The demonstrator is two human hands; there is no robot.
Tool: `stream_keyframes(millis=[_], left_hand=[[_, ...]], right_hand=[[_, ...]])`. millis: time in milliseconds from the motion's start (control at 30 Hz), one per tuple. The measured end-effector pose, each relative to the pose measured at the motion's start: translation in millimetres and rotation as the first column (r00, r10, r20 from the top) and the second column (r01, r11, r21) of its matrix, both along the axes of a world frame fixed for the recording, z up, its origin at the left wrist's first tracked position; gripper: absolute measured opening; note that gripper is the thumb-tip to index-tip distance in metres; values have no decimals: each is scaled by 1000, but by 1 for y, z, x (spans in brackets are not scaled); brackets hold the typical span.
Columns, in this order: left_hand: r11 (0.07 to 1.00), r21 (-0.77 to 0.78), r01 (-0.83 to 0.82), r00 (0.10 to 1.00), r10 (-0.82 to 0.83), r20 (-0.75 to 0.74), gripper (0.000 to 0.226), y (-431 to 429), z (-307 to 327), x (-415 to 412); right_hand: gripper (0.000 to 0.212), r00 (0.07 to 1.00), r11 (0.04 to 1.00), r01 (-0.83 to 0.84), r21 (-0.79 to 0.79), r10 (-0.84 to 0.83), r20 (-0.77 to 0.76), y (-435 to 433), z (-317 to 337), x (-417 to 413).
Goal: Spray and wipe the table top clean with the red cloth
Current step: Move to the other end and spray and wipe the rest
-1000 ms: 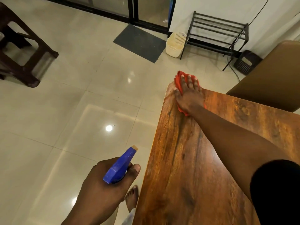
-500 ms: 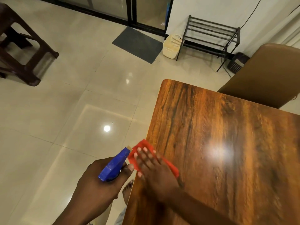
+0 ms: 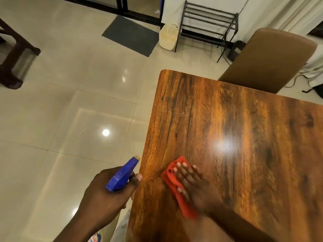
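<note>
Half a second on, the right hand (image 3: 195,187) has slid the red cloth (image 3: 176,185) away from the table's left edge, further onto the wood. To the left, beyond that edge, the left hand (image 3: 106,194) is wrapped tight around a blue spray bottle (image 3: 122,174), nozzle pointing up and away. On the table top (image 3: 236,130), the right hand lies flat, fingers spread, pressing the blurred cloth down rather than gripping it.

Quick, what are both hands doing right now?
Left hand: closed around the blue plastic spray bottle, held beside the wooden table top.
Right hand: open, flat, pressing the red cloth onto the table.
</note>
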State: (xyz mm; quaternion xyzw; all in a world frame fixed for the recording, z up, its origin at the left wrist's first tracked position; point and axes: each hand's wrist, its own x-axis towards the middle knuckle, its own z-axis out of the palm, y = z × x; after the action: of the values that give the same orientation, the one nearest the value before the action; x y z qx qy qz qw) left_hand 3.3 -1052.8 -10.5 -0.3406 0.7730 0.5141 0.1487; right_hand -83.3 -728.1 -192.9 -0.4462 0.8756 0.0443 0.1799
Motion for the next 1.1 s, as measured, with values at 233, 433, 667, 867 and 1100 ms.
stream_keyframes(millis=[233,433,667,867,1100], left_hand=[[996,23,89,994,-87,-59,50,-3,8,10],[991,-11,134,987,-135,-89,49,-1,16,21],[994,-12,112,988,-113,-106,62,20,29,46],[994,-50,101,987,-106,-120,35,58,36,89],[998,-13,63,988,-64,-141,30,108,44,150]], right_hand=[[76,822,833,554,-2,-546,161,-66,4,-68],[76,900,915,402,-28,-390,196,-109,6,-16],[74,953,990,139,-39,-123,277,-96,7,106],[78,991,998,-51,-48,57,123,-25,-13,202],[74,991,993,110,-49,-106,81,35,-12,238]])
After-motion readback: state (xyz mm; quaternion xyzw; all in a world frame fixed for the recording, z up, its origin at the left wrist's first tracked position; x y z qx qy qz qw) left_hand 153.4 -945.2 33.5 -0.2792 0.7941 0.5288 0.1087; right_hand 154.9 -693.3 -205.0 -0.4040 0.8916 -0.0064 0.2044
